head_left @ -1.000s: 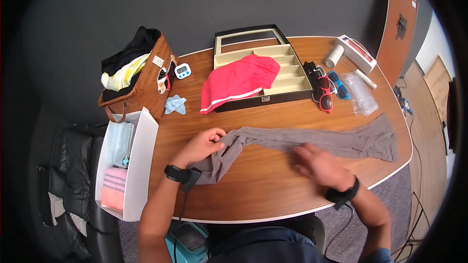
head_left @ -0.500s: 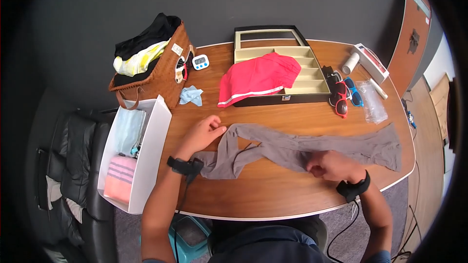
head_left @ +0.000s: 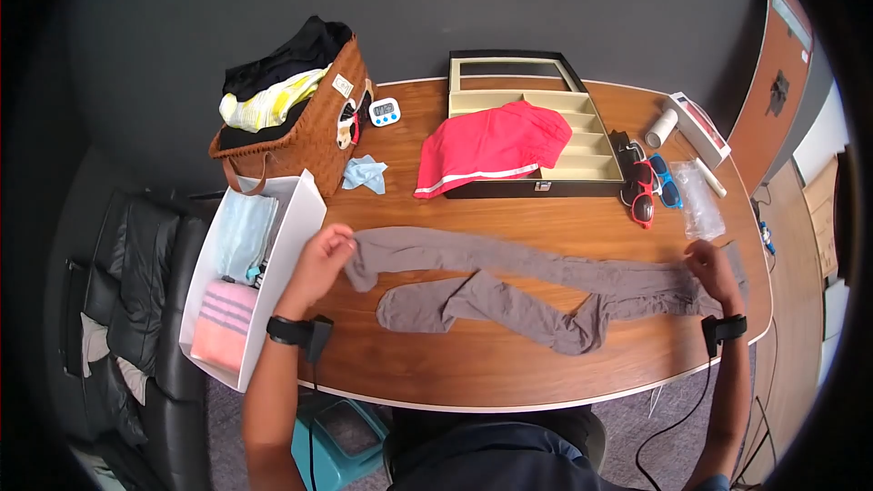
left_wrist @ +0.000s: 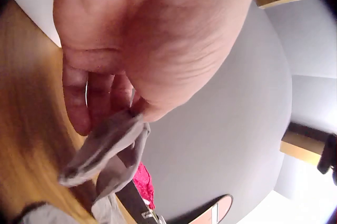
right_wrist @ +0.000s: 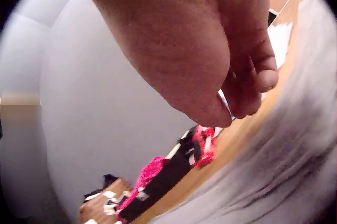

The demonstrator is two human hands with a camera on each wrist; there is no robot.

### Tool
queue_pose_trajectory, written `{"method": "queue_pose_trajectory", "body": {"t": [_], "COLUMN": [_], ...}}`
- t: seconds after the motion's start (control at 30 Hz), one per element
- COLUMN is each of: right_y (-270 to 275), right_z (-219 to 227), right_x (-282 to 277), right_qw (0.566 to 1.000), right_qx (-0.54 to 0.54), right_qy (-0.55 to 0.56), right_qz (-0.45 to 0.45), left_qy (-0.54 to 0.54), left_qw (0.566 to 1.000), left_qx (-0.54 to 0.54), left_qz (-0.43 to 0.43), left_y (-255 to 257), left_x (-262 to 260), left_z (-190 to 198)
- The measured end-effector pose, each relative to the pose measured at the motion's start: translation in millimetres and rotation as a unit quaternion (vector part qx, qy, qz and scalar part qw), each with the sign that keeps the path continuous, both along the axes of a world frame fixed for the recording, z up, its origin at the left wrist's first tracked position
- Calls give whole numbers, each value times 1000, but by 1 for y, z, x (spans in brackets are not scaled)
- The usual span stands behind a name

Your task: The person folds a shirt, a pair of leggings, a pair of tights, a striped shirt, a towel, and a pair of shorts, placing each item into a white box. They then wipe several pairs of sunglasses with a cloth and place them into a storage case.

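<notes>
A pair of grey-brown tights (head_left: 627, 278) lies stretched across the table, the waist part at the right and the two legs running left. My left hand (head_left: 315, 271) pinches the end of the far leg at the table's left side. In the left wrist view the thin fabric (left_wrist: 108, 147) hangs from between thumb and fingers. The nearer leg lies bent on the wood, its toe end free. Over the waist part, my right hand (head_left: 715, 276) hovers with loosely bent fingers and holds nothing. The right wrist view shows the grey fabric (right_wrist: 279, 155) beneath that hand.
A white bin (head_left: 305, 218) with folded cloths stands at the left, beside a brown basket (head_left: 318, 141) of clothes. Behind the tights, red shorts (head_left: 491, 145) lie over an open compartment case (head_left: 582, 188). Sunglasses (head_left: 643, 195) and a clear plastic bag (head_left: 698, 205) lie at the right.
My left hand has moved left and pulled the far leg out straight, apart from the nearer leg. My right hand has moved right along the tights to the waist part.
</notes>
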State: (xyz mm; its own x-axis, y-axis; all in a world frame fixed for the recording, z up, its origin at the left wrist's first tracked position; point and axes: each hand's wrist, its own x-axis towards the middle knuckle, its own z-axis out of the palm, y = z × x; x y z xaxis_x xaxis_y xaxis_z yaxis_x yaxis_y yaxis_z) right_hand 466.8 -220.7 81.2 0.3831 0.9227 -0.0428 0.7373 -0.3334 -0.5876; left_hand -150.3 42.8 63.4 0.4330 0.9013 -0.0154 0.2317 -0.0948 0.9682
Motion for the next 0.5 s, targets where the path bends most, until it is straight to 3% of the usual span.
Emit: {"method": "queue_pose_trajectory", "body": {"t": [0.07,0.13,0.2,0.23,0.27,0.33,0.4,0.43,0.5], "right_y": [-19,-39,-50,-56,-57,-59,-57,-55,-49], "right_z": [-10,-30,-46,-56,-62,-34,-30,-23,-19], "right_x": [45,84,111,122,130,102,103,96,85], "right_qw": [996,992,993,993,994,989,990,989,988], "right_qx": [-18,28,47,67,48,34,20,6,12], "right_qy": [-15,-95,-65,-36,-6,-82,-81,-98,-127], "right_qz": [-91,-74,-83,-89,-98,-117,-111,-111,-86], "left_qy": [-16,135,193,235,269,297,375,364,266], "left_qw": [1000,988,977,958,935,910,787,791,899], "left_qx": [-1,72,92,161,231,288,489,491,347], "left_qz": [17,-18,-2,10,19,21,35,26,-18], "left_y": [23,45,53,56,61,67,49,44,24], "left_x": [-5,-14,-13,-14,-10,-13,12,29,66], "left_z": [-7,-13,-11,-13,-17,-31,-12,-6,4]}}
